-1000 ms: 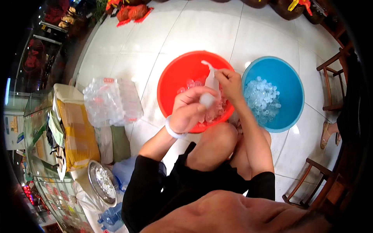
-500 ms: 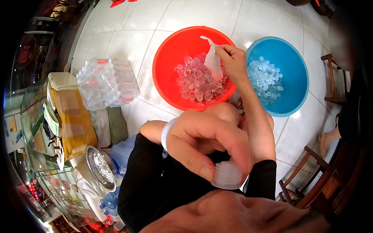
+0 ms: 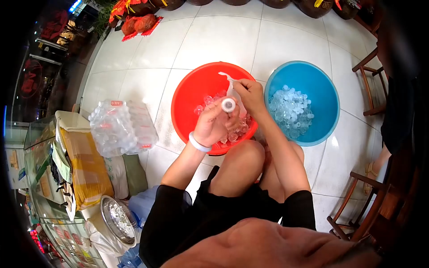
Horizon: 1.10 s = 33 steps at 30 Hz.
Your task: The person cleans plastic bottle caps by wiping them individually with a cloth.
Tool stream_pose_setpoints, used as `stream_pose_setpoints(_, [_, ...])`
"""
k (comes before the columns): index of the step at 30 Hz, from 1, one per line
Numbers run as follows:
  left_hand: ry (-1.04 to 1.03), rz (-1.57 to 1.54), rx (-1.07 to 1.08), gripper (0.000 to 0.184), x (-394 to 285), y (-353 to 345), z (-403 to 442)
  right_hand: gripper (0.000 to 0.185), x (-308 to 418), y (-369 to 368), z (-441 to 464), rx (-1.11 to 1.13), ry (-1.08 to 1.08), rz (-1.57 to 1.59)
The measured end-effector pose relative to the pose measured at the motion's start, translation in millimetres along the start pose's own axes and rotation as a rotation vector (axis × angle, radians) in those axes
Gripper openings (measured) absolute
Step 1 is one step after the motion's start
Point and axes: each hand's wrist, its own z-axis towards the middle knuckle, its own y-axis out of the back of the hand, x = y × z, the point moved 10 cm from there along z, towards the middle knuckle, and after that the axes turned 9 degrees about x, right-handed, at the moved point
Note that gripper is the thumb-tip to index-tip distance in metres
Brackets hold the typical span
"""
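My left hand point(image 3: 213, 123), with a pale band at the wrist, is over the red basin point(image 3: 184, 98). Its fingers grip a small translucent plastic piece with a round white rim point(image 3: 228, 105), the rim turned up toward me. Close by on the right, my right hand point(image 3: 250, 94) pinches a limp white cloth point(image 3: 233, 91) that hangs down into the same basin. Many small clear plastic pieces point(image 3: 232, 134) lie in the red basin, partly hidden by my hands. A blue basin point(image 3: 328, 102) beside it holds a heap of clear and white pieces point(image 3: 292, 107).
Wrapped plastic bottles point(image 3: 120, 127) stand on the tiled floor at left. Nearer me are a taped carton point(image 3: 85, 167) and a metal bowl point(image 3: 118, 219) of small pieces. Wooden chairs point(image 3: 357, 205) and another person's foot point(image 3: 372, 172) are at right; dark jars point(image 3: 313, 6) line the back.
My left hand has moved away from my face, forward to the red basin, still gripping the plastic piece. My right hand stays there with the white cloth. The camera view has tilted up.
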Motion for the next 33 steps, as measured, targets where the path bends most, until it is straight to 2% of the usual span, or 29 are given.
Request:
stream_pose_setpoints(4, [0.031, -0.038, 0.093, 0.031, 7.8, -8.0, 2.0, 0.024, 4.7, 1.4, -2.6, 0.002, 0.009, 0.014])
stream_pose_setpoints(14, [0.026, -0.097, 0.057, 0.029, 10.1, -1.2, 4.1, 0.024, 8.3, 6.6, -3.6, -0.021, 0.033, -0.008])
stream_pose_setpoints(17, [0.066, -0.209, -0.035, 0.026, 15.0, 18.5, 0.7, 0.024, 9.3, 7.5, -4.1, -0.043, 0.039, -0.042])
stream_pose_setpoints(19, [0.034, -0.248, -0.176, 0.022, 7.6, 56.7, -5.3, 0.021, 6.8, 9.6, -5.7, -0.036, 0.030, -0.089])
stream_pose_setpoints(20, [0.020, -0.135, -0.229, 0.019, -2.3, 77.0, -8.4, 0.020, 5.5, 8.3, -6.1, -0.010, 0.013, -0.111])
stream_pose_setpoints(21, [0.071, 0.133, -0.208, 0.019, -11.9, 98.8, -9.1, 0.019, 2.9, 7.8, -5.9, -0.014, 0.016, -0.049])
stream_pose_setpoints(22, [0.175, 0.585, -0.339, 0.019, -16.1, 137.7, -16.3, 0.019, 2.9, 6.8, -7.2, -0.006, -0.012, -0.034])
stream_pose_setpoints(23, [0.240, 1.075, -0.284, 0.019, -14.9, 174.8, -21.2, 0.021, 9.0, 8.2, -7.9, -0.022, -0.001, -0.006])
stream_pose_setpoints(24, [0.257, 1.072, -0.292, 0.019, -12.6, 194.7, -32.8, 0.023, 12.5, 10.1, -7.5, -0.040, 0.018, 0.017])
stream_pose_setpoints(26, [0.683, 1.137, -0.325, 0.019, 15.1, 238.5, -57.5, 0.022, 7.5, 12.3, -6.2, -0.047, -0.010, 0.011])
stream_pose_setpoints(30, [0.851, 1.195, -0.405, 0.021, 44.1, 298.8, -81.0, 0.020, 2.2, 4.9, -3.2, 0.011, -0.028, -0.017])
stream_pose_setpoints(32, [1.050, 1.907, -0.135, 0.026, 62.6, 314.8, -75.1, 0.020, -2.0, 0.7, -1.7, 0.025, -0.028, -0.019])
stream_pose_setpoints(33, [1.197, 1.823, -0.123, 0.041, 75.6, 325.0, -81.7, 0.020, -2.2, -1.4, -1.4, 0.034, -0.008, -0.016])
